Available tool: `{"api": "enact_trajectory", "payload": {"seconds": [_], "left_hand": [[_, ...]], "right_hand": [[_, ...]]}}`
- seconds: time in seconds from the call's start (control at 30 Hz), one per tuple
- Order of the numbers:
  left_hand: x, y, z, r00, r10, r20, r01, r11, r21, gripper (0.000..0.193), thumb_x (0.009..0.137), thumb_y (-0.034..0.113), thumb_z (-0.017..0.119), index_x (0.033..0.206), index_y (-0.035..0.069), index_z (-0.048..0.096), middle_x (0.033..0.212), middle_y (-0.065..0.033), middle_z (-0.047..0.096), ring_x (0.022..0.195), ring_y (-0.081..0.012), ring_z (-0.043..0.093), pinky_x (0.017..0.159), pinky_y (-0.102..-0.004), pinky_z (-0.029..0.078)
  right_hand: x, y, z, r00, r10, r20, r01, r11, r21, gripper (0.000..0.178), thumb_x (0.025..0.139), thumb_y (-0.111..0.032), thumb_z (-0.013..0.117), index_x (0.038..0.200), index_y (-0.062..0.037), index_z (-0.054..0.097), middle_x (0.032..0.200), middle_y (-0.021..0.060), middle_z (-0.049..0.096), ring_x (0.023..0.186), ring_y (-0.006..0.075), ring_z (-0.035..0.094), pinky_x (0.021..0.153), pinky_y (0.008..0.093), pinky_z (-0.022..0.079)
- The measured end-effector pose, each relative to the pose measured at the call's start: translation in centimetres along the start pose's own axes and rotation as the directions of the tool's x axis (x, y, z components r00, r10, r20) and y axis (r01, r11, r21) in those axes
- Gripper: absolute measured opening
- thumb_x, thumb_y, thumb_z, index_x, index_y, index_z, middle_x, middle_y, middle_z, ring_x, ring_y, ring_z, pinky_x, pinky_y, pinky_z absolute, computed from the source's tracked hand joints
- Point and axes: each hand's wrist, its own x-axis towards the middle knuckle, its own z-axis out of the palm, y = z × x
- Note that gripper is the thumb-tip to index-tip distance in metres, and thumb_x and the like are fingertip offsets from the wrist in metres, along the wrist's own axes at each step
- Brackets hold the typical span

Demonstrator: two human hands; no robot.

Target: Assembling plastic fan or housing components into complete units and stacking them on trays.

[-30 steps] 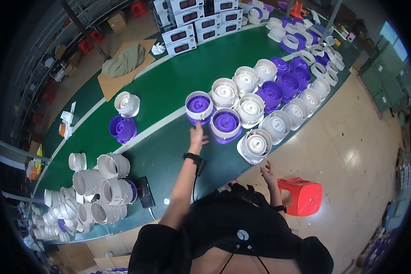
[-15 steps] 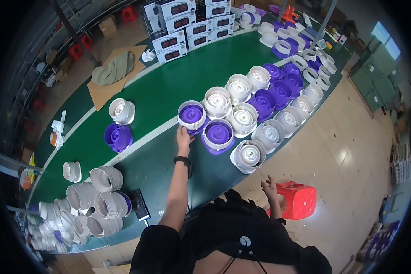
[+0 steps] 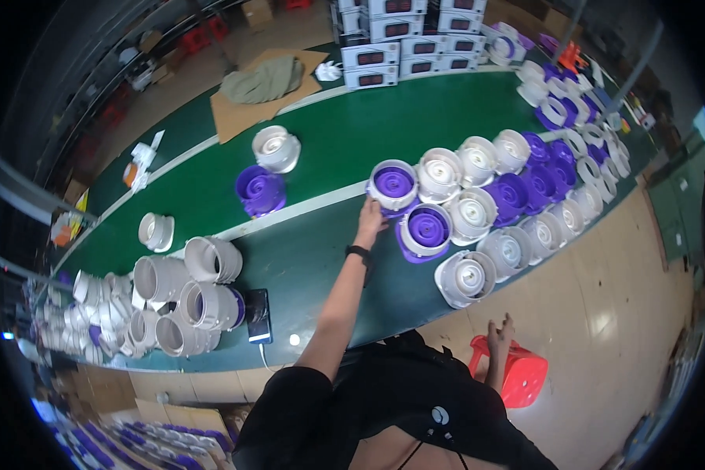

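My left hand (image 3: 371, 222) reaches onto the dark green table, its fingers stretched out against the near left side of a round housing (image 3: 393, 184). This housing has a white ring around a purple middle and a purple base. Directly in front of it stands a similar white-and-purple housing (image 3: 428, 226). All-white housings (image 3: 471, 213) and purple ones (image 3: 508, 194) continue in rows to the right. My right hand (image 3: 500, 335) hangs off the table's near edge with fingers apart and nothing in it, near a red stool (image 3: 525, 377).
At the left, several white cylindrical rings (image 3: 158, 278) are stacked beside a phone (image 3: 258, 315) on a cable. Across a pale rail, a purple housing (image 3: 261, 190) and a white one (image 3: 276, 149) stand on the green belt (image 3: 333, 133). Boxes (image 3: 372, 63) are piled at the back.
The view has swung left, so the table's things sit farther right in the picture. My left hand stays at the same housing, and my right hand remains off the table edge.
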Motion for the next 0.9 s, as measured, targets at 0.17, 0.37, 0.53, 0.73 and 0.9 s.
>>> {"api": "enact_trajectory", "payload": {"seconds": [0.17, 0.37, 0.53, 0.73, 0.9], "left_hand": [[-1.3, 2.3, -2.0, 0.991, -0.101, 0.088, 0.088, 0.986, 0.142, 0.055, 0.09, 0.037, 0.033, 0.138, 0.019, 0.012, 0.127, -0.0152, 0.038, 0.101, -0.0321, 0.05, 0.081, -0.0435, 0.046], [-2.6, 4.7, -10.3, 0.935, 0.06, -0.35, -0.097, 0.991, -0.088, 0.053, 0.088, 0.026, 0.044, 0.132, 0.005, 0.022, 0.117, -0.0153, 0.044, 0.087, -0.022, 0.054, 0.069, -0.0355, 0.05], [-1.4, 4.9, -20.8, 0.778, 0.078, -0.623, -0.158, 0.985, -0.074, 0.053, 0.087, 0.029, 0.046, 0.13, 0.005, 0.026, 0.121, -0.0145, 0.043, 0.096, -0.0219, 0.05, 0.074, -0.0368, 0.047], [2.9, 7.5, -28.1, 0.66, 0.286, -0.695, -0.233, 0.957, 0.173, 0.057, 0.087, 0.031, 0.044, 0.126, -0.009, 0.031, 0.125, -0.0236, 0.04, 0.118, -0.0286, 0.038, 0.097, -0.0332, 0.03], [5.4, 5.2, -29.3, 0.901, 0.119, -0.418, -0.15, 0.988, -0.043, 0.056, 0.091, 0.037, 0.037, 0.128, -0.004, 0.031, 0.123, -0.0127, 0.044, 0.113, -0.0194, 0.041, 0.095, -0.0314, 0.031]], "right_hand": [[-1.5, -12.5, -1.7, 0.974, -0.161, 0.162, 0.105, 0.946, 0.307, 0.053, 0.082, -0.012, 0.054, 0.129, -0.0036, 0.032, 0.119, 0.016, 0.046, 0.09, 0.0215, 0.054, 0.076, 0.03, 0.045], [-2.2, -30.1, 6.3, 0.696, -0.454, 0.556, 0.109, 0.832, 0.544, 0.051, 0.083, -0.015, 0.056, 0.128, -0.0041, 0.034, 0.12, 0.0142, 0.046, 0.095, 0.0168, 0.052, 0.08, 0.0275, 0.042], [-1.2, -40.4, 17.8, 0.5, -0.451, 0.739, -0.062, 0.833, 0.55, 0.052, 0.084, -0.023, 0.054, 0.127, -0.0021, 0.033, 0.117, 0.014, 0.045, 0.102, 0.0203, 0.049, 0.084, 0.0313, 0.041], [3.3, -44.5, 36.1, 0.598, -0.319, 0.735, -0.129, 0.867, 0.481, 0.059, 0.085, -0.037, 0.049, 0.13, -0.0027, 0.03, 0.123, 0.0148, 0.041, 0.115, 0.0248, 0.038, 0.094, 0.0396, 0.033], [4.2, -43.1, 42.3, 0.573, -0.298, 0.764, -0.21, 0.847, 0.488, 0.064, 0.087, -0.045, 0.044, 0.132, -0.002, 0.028, 0.133, 0.0143, 0.034, 0.124, 0.0238, 0.03, 0.1, 0.0365, 0.025]]}}
